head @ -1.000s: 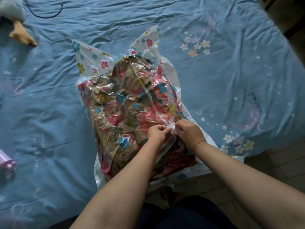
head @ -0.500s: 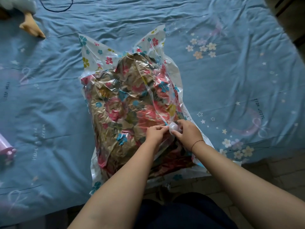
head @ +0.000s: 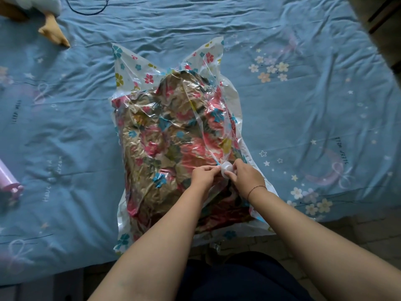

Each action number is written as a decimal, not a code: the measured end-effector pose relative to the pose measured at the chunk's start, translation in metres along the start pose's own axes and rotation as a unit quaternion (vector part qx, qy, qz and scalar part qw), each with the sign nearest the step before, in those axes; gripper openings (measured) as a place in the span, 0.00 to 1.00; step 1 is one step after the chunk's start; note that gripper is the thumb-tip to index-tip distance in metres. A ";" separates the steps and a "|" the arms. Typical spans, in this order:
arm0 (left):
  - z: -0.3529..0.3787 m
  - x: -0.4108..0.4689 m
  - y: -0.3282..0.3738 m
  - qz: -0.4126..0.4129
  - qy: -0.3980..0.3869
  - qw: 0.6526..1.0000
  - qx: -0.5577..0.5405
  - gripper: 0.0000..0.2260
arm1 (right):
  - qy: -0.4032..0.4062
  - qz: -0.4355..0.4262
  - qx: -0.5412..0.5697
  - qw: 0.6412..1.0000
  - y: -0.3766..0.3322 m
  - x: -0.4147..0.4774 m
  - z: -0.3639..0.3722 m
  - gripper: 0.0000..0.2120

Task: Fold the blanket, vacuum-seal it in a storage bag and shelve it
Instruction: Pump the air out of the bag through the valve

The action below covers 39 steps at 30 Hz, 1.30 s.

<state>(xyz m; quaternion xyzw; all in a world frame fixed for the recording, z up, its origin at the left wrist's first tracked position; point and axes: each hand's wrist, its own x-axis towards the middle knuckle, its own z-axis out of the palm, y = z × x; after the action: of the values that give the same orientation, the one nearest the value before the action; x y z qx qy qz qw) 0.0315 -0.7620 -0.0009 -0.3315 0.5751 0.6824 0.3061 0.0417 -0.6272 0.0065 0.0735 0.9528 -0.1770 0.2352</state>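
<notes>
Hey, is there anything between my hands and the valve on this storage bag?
Nothing visible. The left hand and the right hand are both on the white valve, pinching it from either side, atop the storage bag that holds the floral blanket.

Tan folded blanket, pink and teal flowers; clear plastic bag, multicoloured flowers at twelve o'clock; light-blue fabric bedsheet, pale stars.
</notes>
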 end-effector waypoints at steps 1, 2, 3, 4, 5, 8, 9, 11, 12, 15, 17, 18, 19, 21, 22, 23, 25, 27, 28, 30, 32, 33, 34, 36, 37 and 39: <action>0.000 0.000 0.000 0.001 0.002 1.000 0.002 0.05 | -0.004 0.010 -0.020 1.000 -0.001 0.001 0.000 0.19; 0.000 0.000 0.000 0.001 0.003 1.000 0.003 0.05 | -0.009 0.017 -0.031 0.999 -0.001 0.001 -0.001 0.21; 0.000 0.000 -0.001 0.002 0.003 1.000 0.003 0.05 | -0.009 0.016 -0.028 0.999 -0.001 0.000 -0.001 0.21; 0.000 -0.001 -0.001 0.001 0.002 1.000 0.002 0.05 | -0.006 0.009 -0.018 1.000 -0.001 -0.001 -0.001 0.20; 0.000 -0.001 -0.001 0.000 0.003 1.000 0.001 0.04 | -0.003 -0.006 -0.013 1.000 -0.001 -0.001 -0.001 0.19; 0.000 -0.001 -0.001 0.000 0.005 1.000 -0.001 0.04 | 0.000 -0.012 -0.044 0.999 0.000 -0.001 -0.002 0.17; 0.001 -0.001 -0.001 0.001 0.005 1.000 -0.001 0.04 | -0.001 -0.001 -0.056 0.998 0.000 0.000 -0.003 0.19; 0.000 0.000 -0.001 0.001 0.003 1.000 0.000 0.04 | 0.003 0.002 -0.073 0.997 -0.001 0.000 -0.004 0.21; 0.000 0.000 -0.001 -0.001 0.002 1.000 -0.001 0.04 | 0.005 -0.009 -0.077 0.997 -0.001 0.000 -0.005 0.20; 0.000 0.001 -0.003 -0.007 0.009 1.000 -0.005 0.04 | -0.003 -0.013 -0.099 0.995 -0.002 -0.001 -0.007 0.20; 0.000 0.001 -0.003 -0.006 0.009 1.000 -0.007 0.05 | -0.001 0.004 -0.102 0.995 -0.001 -0.001 -0.008 0.22; 0.001 0.001 -0.002 -0.006 0.008 1.000 -0.006 0.05 | 0.005 0.000 -0.096 0.995 0.000 -0.001 -0.007 0.21; 0.002 0.001 -0.002 -0.005 0.005 1.000 -0.006 0.05 | 0.006 -0.011 -0.092 0.996 0.000 -0.001 -0.006 0.19; 0.002 0.000 -0.001 -0.004 0.007 1.000 -0.003 0.05 | -0.006 -0.024 -0.091 0.996 0.001 -0.001 -0.004 0.17; 0.002 0.000 -0.001 -0.003 0.009 1.000 -0.002 0.05 | -0.012 -0.018 -0.090 0.996 0.001 0.000 -0.003 0.18; 0.002 0.001 -0.002 -0.001 0.010 1.000 -0.001 0.05 | -0.013 -0.008 -0.088 0.996 0.000 0.000 -0.003 0.20; 0.002 0.000 -0.002 0.002 0.009 1.000 -0.001 0.05 | -0.002 -0.002 -0.077 0.997 0.000 -0.001 -0.002 0.21; 0.002 0.000 -0.002 -0.001 0.007 1.000 -0.004 0.04 | 0.000 -0.030 -0.075 0.997 0.001 -0.001 0.001 0.18; 0.003 0.000 -0.002 -0.003 0.007 1.000 -0.005 0.04 | -0.002 -0.041 -0.078 0.996 0.001 -0.001 0.002 0.16; 0.004 -0.001 -0.001 -0.004 0.010 1.000 -0.007 0.04 | -0.003 -0.047 -0.094 0.994 0.000 0.000 0.003 0.16; 0.004 -0.002 0.001 -0.007 0.013 1.000 -0.007 0.04 | -0.003 -0.043 -0.104 0.994 -0.003 0.001 0.003 0.16; 0.004 -0.001 0.001 -0.008 0.013 1.000 -0.006 0.04 | -0.005 -0.039 -0.105 0.994 -0.004 0.001 0.003 0.16; 0.004 0.000 0.001 -0.009 0.014 1.000 -0.003 0.04 | -0.008 -0.034 -0.105 0.994 -0.006 0.001 0.004 0.16; 0.005 0.002 0.001 -0.009 0.014 1.000 0.005 0.04 | -0.013 -0.020 -0.101 0.995 -0.007 0.001 0.005 0.16; 0.005 0.003 0.001 -0.009 0.014 1.000 0.010 0.04 | -0.016 -0.011 -0.097 0.995 -0.008 0.001 0.006 0.16; 0.006 0.002 0.002 -0.009 0.018 1.000 0.015 0.04 | -0.018 0.002 -0.087 0.996 -0.010 0.000 0.006 0.17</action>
<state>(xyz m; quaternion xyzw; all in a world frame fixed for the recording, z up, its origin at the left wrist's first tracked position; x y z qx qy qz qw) 0.0283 -0.7566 -0.0012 -0.3441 0.5877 0.6650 0.3064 0.0418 -0.6388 0.0041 0.0518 0.9602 -0.0942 0.2578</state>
